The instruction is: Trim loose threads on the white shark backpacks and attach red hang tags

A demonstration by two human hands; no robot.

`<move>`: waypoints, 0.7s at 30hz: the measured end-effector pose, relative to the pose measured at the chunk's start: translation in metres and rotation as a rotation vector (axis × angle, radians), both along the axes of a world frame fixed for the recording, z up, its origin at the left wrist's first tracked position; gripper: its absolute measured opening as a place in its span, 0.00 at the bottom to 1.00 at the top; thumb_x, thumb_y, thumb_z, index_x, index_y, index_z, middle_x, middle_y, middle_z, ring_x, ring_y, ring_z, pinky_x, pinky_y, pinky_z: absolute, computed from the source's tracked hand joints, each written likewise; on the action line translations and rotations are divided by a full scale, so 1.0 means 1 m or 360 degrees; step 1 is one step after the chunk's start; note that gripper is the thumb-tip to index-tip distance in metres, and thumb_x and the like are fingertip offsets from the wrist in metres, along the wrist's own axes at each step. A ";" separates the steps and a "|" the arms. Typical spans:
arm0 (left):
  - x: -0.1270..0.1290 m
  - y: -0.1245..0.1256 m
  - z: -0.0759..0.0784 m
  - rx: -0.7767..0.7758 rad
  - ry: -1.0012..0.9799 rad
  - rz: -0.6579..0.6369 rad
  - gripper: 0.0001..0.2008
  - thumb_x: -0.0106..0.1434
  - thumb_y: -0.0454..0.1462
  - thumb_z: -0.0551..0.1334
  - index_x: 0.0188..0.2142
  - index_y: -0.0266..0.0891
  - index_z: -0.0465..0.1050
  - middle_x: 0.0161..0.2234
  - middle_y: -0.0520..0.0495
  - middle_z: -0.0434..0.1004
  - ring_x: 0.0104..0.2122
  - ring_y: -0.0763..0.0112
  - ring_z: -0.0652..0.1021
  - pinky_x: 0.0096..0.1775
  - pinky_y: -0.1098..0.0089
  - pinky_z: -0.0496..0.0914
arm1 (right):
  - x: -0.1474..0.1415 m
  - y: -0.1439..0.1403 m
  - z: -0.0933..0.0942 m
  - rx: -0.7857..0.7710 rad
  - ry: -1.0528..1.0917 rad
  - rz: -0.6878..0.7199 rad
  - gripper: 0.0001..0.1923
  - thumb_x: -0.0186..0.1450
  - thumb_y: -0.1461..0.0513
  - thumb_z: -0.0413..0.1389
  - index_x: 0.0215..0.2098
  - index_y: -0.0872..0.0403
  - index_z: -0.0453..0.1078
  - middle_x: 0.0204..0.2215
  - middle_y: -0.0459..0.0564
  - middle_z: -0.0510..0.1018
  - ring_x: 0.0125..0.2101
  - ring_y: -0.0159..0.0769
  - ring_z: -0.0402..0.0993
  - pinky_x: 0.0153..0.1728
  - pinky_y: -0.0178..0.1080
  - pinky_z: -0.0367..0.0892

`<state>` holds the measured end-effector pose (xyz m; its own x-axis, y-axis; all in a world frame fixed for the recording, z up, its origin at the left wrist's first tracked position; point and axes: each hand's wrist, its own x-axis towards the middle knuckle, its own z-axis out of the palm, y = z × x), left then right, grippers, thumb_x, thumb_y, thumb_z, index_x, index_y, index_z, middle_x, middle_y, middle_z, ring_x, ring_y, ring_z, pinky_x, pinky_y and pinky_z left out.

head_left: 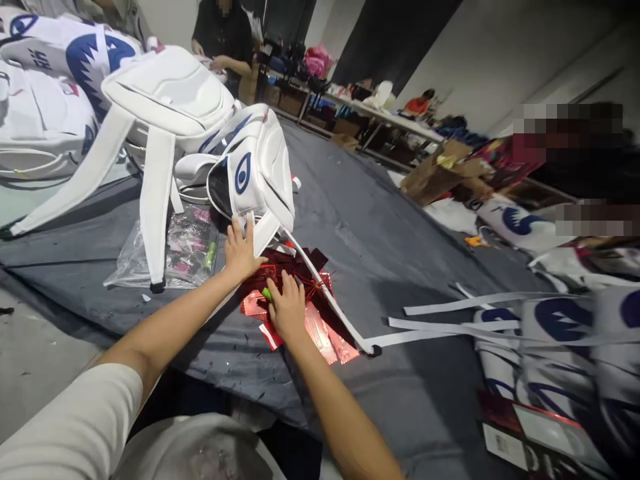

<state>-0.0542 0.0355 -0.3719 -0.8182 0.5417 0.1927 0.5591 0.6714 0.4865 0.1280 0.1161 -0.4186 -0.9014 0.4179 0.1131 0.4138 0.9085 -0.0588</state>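
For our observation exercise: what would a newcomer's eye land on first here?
Probably the white padded backpack with a blue eye print, standing mid-frame on the dark grey cloth. Below it, shiny red foil packets lie under the right hand; the left hand touches the backpack.

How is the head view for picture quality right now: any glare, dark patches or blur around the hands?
Head view: hands sharp, left hand and right hand evenly lit; red foil sheets throw small glints; right edge dim, white bags there smeared and stretched; far background soft.
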 end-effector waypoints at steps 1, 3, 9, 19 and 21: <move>-0.007 0.004 -0.003 -0.0028 -0.0099 0.0037 0.59 0.54 0.43 0.73 0.72 0.35 0.34 0.71 0.22 0.37 0.66 0.29 0.58 0.60 0.44 0.63 | -0.010 0.002 -0.011 0.0028 -0.0070 -0.0047 0.30 0.66 0.63 0.53 0.66 0.45 0.63 0.68 0.55 0.59 0.65 0.52 0.55 0.61 0.54 0.55; -0.021 0.010 -0.005 -0.0033 -0.0222 0.0058 0.56 0.57 0.41 0.70 0.73 0.37 0.33 0.65 0.21 0.57 0.57 0.33 0.72 0.53 0.46 0.70 | -0.019 0.025 -0.024 0.0073 -0.0159 -0.0182 0.32 0.66 0.63 0.52 0.69 0.46 0.57 0.70 0.58 0.54 0.67 0.55 0.50 0.61 0.61 0.54; -0.060 0.005 0.022 0.0044 -0.0191 -0.0098 0.43 0.56 0.44 0.69 0.68 0.44 0.57 0.50 0.35 0.79 0.52 0.40 0.77 0.52 0.50 0.70 | 0.001 0.135 -0.005 0.0068 -0.0126 -0.0351 0.27 0.67 0.66 0.50 0.64 0.54 0.64 0.59 0.60 0.71 0.62 0.52 0.58 0.58 0.58 0.58; -0.065 0.032 0.091 0.0899 -0.0471 -0.0476 0.14 0.58 0.45 0.66 0.29 0.33 0.74 0.26 0.51 0.73 0.29 0.71 0.75 0.32 0.72 0.66 | -0.044 0.064 0.008 0.0151 0.0006 0.0079 0.29 0.67 0.65 0.54 0.66 0.52 0.61 0.69 0.61 0.55 0.67 0.59 0.48 0.62 0.62 0.48; -0.071 0.039 0.109 0.1187 -0.0505 -0.0538 0.15 0.59 0.44 0.67 0.26 0.32 0.70 0.24 0.53 0.68 0.28 0.75 0.74 0.32 0.74 0.64 | -0.066 0.068 -0.001 0.0121 -0.0070 0.0298 0.30 0.67 0.66 0.53 0.66 0.50 0.60 0.70 0.56 0.54 0.69 0.52 0.45 0.66 0.57 0.42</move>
